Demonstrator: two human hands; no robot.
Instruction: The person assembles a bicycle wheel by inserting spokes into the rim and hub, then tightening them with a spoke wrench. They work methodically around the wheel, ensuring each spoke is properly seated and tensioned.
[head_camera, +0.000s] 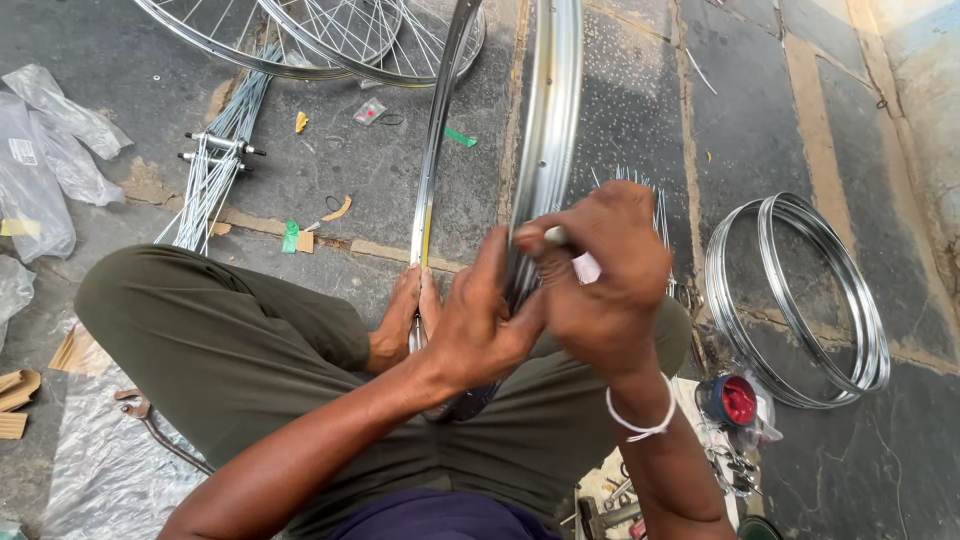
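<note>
Both hands hide where they meet the upright bicycle rim (545, 150), its top cut off by the frame. The left hand (480, 325) grips the rim from below; the right hand (600, 270) pinches a small white-tipped piece against it. A red-lidded tin (738, 400), contents unseen, sits beside the stacked rims (800, 300) on the floor.

Your hands are hemmed in: an upright rim (548, 130) rises directly ahead, a second rim (437, 140) just left of it. Stacked rims (800, 300) block the floor to your right, a spoke bundle (215, 165) to the left. Bare paving (330, 170) between spokes and rims lies open.
</note>
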